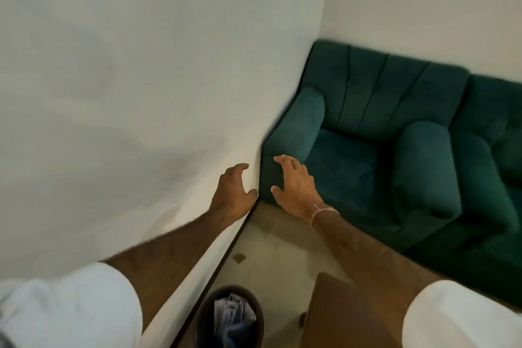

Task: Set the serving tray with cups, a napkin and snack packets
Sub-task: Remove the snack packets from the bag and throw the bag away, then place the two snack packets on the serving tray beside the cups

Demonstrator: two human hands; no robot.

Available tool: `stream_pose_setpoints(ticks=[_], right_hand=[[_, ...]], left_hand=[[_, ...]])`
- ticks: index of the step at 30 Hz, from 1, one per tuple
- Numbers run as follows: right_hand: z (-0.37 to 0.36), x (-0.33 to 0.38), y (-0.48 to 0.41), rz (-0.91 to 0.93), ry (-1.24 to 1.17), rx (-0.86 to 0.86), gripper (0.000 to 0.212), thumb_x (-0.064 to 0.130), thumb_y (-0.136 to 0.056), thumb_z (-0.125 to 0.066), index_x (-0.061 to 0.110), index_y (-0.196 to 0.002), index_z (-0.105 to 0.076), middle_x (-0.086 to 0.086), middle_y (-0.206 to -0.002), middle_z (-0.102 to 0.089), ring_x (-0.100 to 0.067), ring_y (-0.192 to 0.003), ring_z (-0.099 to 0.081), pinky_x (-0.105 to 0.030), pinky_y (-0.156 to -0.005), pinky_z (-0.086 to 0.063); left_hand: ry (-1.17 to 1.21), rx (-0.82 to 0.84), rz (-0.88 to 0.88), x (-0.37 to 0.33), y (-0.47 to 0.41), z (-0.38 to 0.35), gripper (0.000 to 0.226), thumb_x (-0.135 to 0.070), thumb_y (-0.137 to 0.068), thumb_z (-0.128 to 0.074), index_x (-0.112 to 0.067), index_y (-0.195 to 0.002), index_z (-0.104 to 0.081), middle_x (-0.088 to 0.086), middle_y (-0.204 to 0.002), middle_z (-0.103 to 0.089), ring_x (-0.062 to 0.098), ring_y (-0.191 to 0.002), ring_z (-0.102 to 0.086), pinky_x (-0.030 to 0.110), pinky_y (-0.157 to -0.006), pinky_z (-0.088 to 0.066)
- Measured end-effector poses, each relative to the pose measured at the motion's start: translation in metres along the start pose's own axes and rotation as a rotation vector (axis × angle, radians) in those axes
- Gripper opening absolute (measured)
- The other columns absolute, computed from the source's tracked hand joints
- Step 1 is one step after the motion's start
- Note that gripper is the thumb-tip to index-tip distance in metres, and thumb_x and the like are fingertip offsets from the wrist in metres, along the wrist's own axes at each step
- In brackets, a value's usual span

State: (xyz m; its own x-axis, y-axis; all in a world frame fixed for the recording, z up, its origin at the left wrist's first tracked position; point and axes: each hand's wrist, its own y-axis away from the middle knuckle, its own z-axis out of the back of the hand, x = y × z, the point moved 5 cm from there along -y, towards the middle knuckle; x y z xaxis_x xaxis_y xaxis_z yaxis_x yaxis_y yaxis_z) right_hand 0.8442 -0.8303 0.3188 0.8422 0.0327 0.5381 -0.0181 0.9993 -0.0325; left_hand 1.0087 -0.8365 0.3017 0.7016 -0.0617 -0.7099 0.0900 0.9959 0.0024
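No tray, cups, napkin or snack packets show in this view. The left hand (231, 192) and right hand (293, 186) reach forward side by side — fingers spread and curled, holding nothing — before a white wall (127, 79) and green sofa (381, 135). A bin (228, 316) stands on the floor below.

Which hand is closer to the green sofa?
Right. The right hand is out in front of the green sofa arm; the left hand is beside it, by the wall.
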Motion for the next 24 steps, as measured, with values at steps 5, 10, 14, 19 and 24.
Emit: stream_pose_setpoints(ticks=[5, 10, 14, 19, 24], right_hand=[[0.154, 0.039, 0.029, 0.089, 0.035, -0.165, 0.071, 0.02, -0.085, -0.065, 0.025, -0.146, -0.028, -0.001, -0.156, -0.028, -0.028, -0.139, -0.033, -0.048, -0.109, -0.032], [0.297, 0.055, 0.083, 0.166, 0.058, -0.326, 0.069, 0.019, -0.085, -0.065, 0.025, -0.145, -0.03, 0.001, -0.155, -0.03, -0.027, -0.136, -0.036, -0.047, -0.107, -0.032], [0.387, 0.049, 0.134, 0.193, 0.077, -0.419, 0.069, 0.018, -0.083, -0.065, 0.024, -0.144, -0.032, -0.002, -0.153, -0.033, -0.028, -0.135, -0.037, -0.051, -0.106, -0.033], [0.483, 0.014, 0.206, 0.159, 0.131, -0.506, 0.071, 0.017, -0.083, -0.065, 0.023, -0.145, -0.032, -0.004, -0.153, -0.034, -0.029, -0.135, -0.037, -0.051, -0.108, -0.032], [0.553, -0.041, 0.268, 0.071, 0.158, -0.576, 0.074, 0.015, -0.083, -0.066, 0.021, -0.147, -0.031, -0.005, -0.154, -0.034, -0.029, -0.136, -0.037, -0.047, -0.108, -0.033]], left_hand=[[0.021, -0.085, -0.133, -0.134, 0.013, 0.061, 0.069, -0.02, -0.086, -0.074, -0.02, -0.147, -0.04, 0.005, -0.15, -0.046, 0.024, -0.137, -0.042, 0.028, -0.104, -0.035], [0.028, -0.143, -0.264, -0.258, 0.049, 0.096, 0.07, -0.022, -0.086, -0.074, -0.018, -0.147, -0.041, 0.008, -0.148, -0.048, 0.025, -0.135, -0.044, 0.028, -0.102, -0.036], [0.029, -0.175, -0.353, -0.349, 0.081, 0.103, 0.071, -0.023, -0.085, -0.075, -0.018, -0.147, -0.04, 0.011, -0.147, -0.048, 0.029, -0.131, -0.047, 0.039, -0.106, -0.042], [0.055, -0.164, -0.468, -0.46, 0.131, 0.085, 0.075, -0.025, -0.085, -0.074, -0.018, -0.149, -0.037, 0.011, -0.151, -0.043, 0.028, -0.138, -0.041, 0.04, -0.111, -0.038], [0.051, -0.096, -0.536, -0.539, 0.157, 0.045, 0.076, -0.028, -0.083, -0.075, -0.02, -0.149, -0.038, 0.011, -0.15, -0.044, 0.029, -0.136, -0.043, 0.042, -0.111, -0.04]])
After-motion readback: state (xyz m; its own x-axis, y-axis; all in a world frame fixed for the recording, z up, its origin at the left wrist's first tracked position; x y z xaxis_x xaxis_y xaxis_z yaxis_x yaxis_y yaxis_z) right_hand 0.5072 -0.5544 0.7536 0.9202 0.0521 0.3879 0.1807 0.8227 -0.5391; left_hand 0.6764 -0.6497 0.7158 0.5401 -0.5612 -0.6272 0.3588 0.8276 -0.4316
